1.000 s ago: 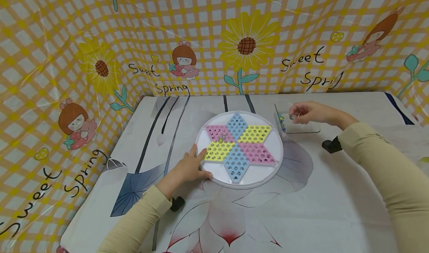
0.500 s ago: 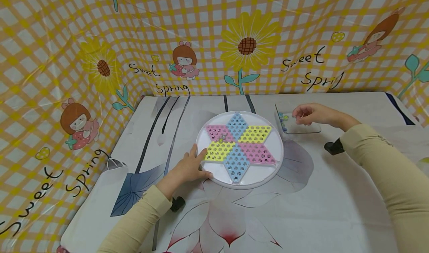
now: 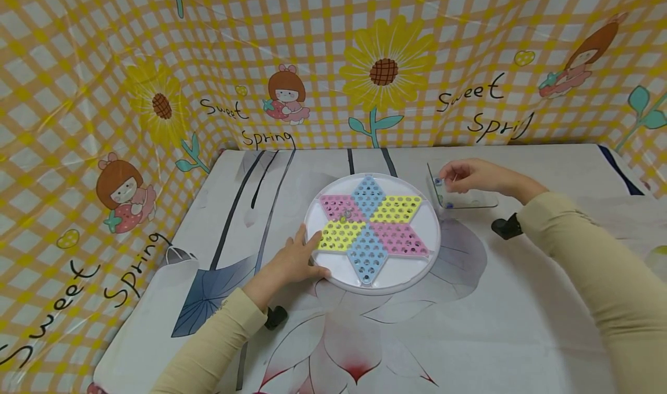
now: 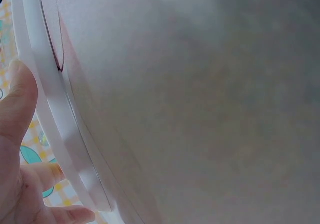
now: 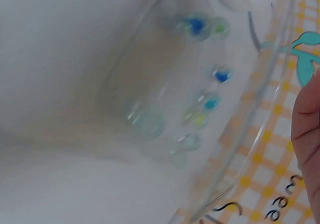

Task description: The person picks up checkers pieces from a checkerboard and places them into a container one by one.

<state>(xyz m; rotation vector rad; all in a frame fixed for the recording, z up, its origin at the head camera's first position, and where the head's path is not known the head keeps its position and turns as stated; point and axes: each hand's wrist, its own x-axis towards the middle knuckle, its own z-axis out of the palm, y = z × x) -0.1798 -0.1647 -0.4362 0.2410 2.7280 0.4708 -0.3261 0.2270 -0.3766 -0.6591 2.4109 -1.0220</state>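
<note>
A round white Chinese checkers board point(image 3: 333, 272) lies on the table, its star in pink, yellow and blue sections full of small holes. My left hand point(image 3: 294, 259) rests against its left rim with fingers and thumb spread, touching the edge also in the left wrist view. At the board's far right stands a clear plastic tray point(image 3: 482, 204). Inside it several glass marbles point(image 5: 196, 27) lie loose, with blue, green and yellow cores. My right hand point(image 3: 476, 177) is over the tray, fingertips bent down among the marbles. Whether they pinch one is hidden.
A few marbles point(image 3: 345, 214) sit on the board's pink and yellow sections. The white table cover point(image 3: 521, 313) has printed flowers. A checked yellow cloth point(image 3: 323, 35) hangs behind and to the left.
A second ago my right fingertips held a marble over the tray. The hand moved slightly right, then back left and lower; marbles in the tray shifted. The left hand and board stayed put.
</note>
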